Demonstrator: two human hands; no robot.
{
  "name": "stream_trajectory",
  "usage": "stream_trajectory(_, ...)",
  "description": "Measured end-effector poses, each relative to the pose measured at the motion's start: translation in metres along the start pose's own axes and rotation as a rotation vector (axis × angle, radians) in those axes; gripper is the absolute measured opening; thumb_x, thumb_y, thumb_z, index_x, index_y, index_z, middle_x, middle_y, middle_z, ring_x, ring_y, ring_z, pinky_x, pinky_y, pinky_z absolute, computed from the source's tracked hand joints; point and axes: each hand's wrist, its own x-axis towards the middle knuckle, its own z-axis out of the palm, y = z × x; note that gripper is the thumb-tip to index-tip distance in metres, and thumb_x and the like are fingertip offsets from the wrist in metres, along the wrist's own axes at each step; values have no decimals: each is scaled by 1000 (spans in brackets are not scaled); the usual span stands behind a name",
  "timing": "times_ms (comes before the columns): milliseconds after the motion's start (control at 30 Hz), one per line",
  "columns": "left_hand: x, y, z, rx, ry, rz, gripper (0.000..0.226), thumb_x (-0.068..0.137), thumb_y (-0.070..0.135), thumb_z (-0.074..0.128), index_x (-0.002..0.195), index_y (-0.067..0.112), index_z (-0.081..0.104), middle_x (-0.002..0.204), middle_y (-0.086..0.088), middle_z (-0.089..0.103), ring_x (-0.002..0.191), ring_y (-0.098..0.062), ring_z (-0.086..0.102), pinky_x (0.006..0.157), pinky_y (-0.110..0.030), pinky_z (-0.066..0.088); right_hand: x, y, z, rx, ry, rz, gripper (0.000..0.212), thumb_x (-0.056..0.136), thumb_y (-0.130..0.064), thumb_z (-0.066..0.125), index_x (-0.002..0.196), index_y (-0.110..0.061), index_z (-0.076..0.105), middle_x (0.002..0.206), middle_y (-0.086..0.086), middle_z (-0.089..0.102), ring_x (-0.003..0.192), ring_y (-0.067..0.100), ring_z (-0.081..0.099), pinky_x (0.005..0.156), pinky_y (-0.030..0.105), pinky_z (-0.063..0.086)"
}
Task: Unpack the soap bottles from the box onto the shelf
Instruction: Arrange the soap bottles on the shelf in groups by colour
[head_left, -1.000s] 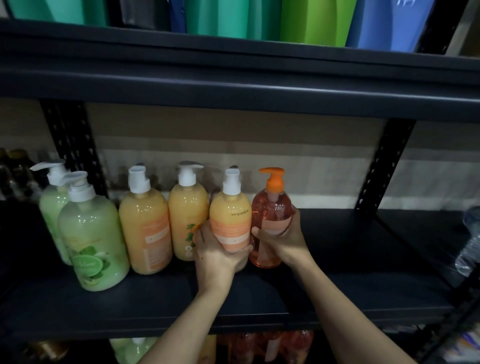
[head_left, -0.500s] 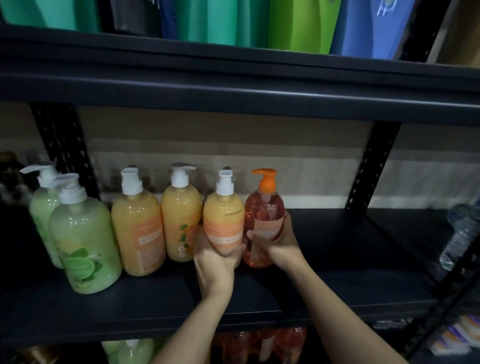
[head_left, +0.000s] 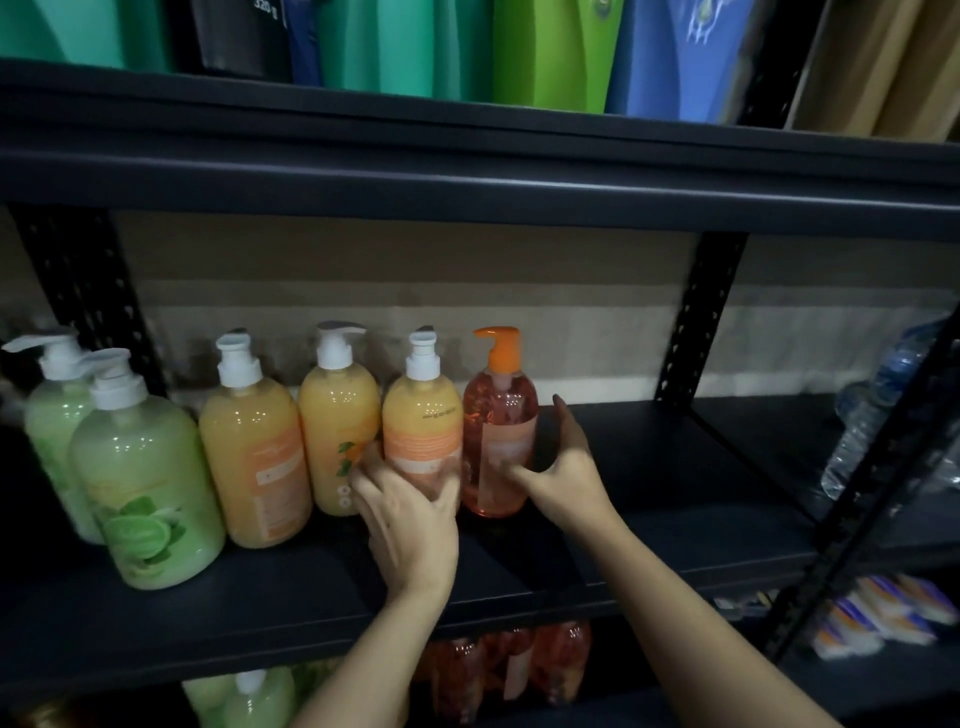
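Both hands are spread open, nothing gripped: the left hand (head_left: 410, 525) is held at the yellow-soap bottle (head_left: 422, 421) left of the red-soap bottle (head_left: 500, 431), the right hand (head_left: 563, 467) just right of it.

left grip (head_left: 410, 525) blurred, lower bottles (head_left: 511, 670) half hidden

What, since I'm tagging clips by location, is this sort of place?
Probably a stockroom or shop storage: black perforated metal racking, a row of green and orange plastic pump soap bottles on its dark shelf, more bottles below, coloured goods packed above.
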Motion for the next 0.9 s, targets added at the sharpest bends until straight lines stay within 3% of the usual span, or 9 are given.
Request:
stream_trajectory(67, -12, 8, -3, -24, 48, 79, 59, 87, 37, 67, 128, 1, 45, 130, -17, 43, 121, -36, 47, 83, -46, 48, -9, 1, -11, -112, 27, -30, 106, 72, -43, 85, 155, -23, 22, 156, 0, 31, 141, 14, 34, 106, 22, 33)
stream_trajectory(167, -32, 19, 0, -100, 47, 244, 39, 93, 30, 60, 121, 4, 52, 118, -10, 52, 106, -27, 55, 71, -32, 46, -29, 6, -34, -185, 82, -82, 87, 80, -51, 75, 151, -25, 32, 149, -4, 39, 134, 11, 42, 111, 29, 38)
stream_trajectory(300, -63, 38, 23, -288, -85, 407, 24, 92, 31, 55, 105, 12, 57, 95, 1, 57, 85, -17, 57, 70, -33, 49, -68, 31, -76, -288, 214, -142, 56, 81, -57, 63, 132, -39, 50, 125, -24, 52, 99, -2, 61, 87, 41, 56)
stream_trajectory(433, -127, 58, 66, -432, -415, 488, 24, 87, 32, 60, 105, 16, 58, 91, 5, 57, 85, -15, 58, 74, -40, 53, -123, 67, -132, -401, 360, -78, 44, 83, -53, 58, 123, -37, 56, 116, -25, 57, 84, -1, 63, 77, 38, 56)
stream_trajectory(600, -255, 73, 121, -372, -953, 511, 20, 86, 26, 71, 102, 18, 62, 93, 7, 63, 87, -9, 60, 82, -36, 52, -221, 142, -216, -466, 496, 153, 42, 83, -51, 57, 122, -34, 57, 114, -21, 60, 77, 1, 62, 76, 36, 55)
stream_trajectory(800, -420, 71, 174, -140, -1527, 525, 23, 87, 33, 71, 105, 20, 63, 101, 7, 66, 96, -8, 60, 87, -21, 45, -353, 248, -297, -466, 530, 513, 49, 84, -50, 50, 124, -23, 58, 115, -6, 62, 97, 10, 60, 89, 35, 51)
stream_trajectory(900, -496, 49, 202, 12, -1728, 498, 26, 88, 38, 69, 109, 24, 62, 106, 9, 65, 101, -10, 61, 93, -30, 48, -422, 301, -319, -419, 549, 719, 54, 83, -52, 51, 126, -21, 57, 121, -7, 60, 111, 9, 55, 96, 26, 45)
